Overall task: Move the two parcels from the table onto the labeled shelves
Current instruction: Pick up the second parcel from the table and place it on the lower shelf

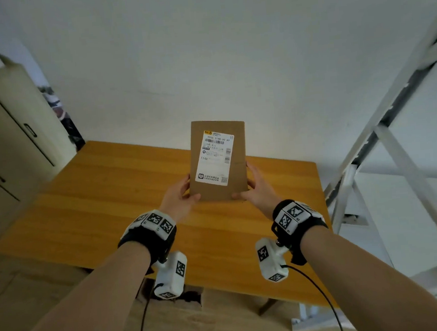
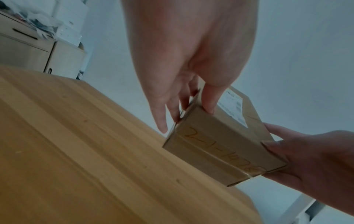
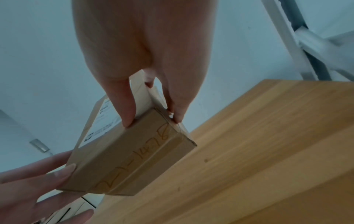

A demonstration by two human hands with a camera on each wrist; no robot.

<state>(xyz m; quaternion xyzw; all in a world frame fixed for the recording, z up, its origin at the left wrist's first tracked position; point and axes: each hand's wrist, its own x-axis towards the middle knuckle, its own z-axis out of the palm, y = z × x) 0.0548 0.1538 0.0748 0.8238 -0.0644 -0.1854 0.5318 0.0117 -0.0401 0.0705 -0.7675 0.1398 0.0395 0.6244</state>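
Observation:
A flat brown cardboard parcel (image 1: 218, 162) with a white shipping label is held up above the wooden table (image 1: 109, 201), label side facing me. My left hand (image 1: 180, 195) grips its lower left corner, thumb on the front. My right hand (image 1: 256, 188) grips the lower right corner the same way. In the left wrist view the parcel (image 2: 220, 148) shows handwriting along its taped bottom edge, with the left hand (image 2: 191, 98) pinching one end. In the right wrist view the right hand (image 3: 153, 106) pinches the other end of the parcel (image 3: 138, 154). No second parcel is in view.
A white metal shelf frame (image 1: 385, 150) rises at the right of the table. A beige cabinet (image 1: 7, 147) with dark handles stands at the left. A white wall is behind the table. Cardboard boxes (image 1: 224, 304) sit on the floor under the table's near edge.

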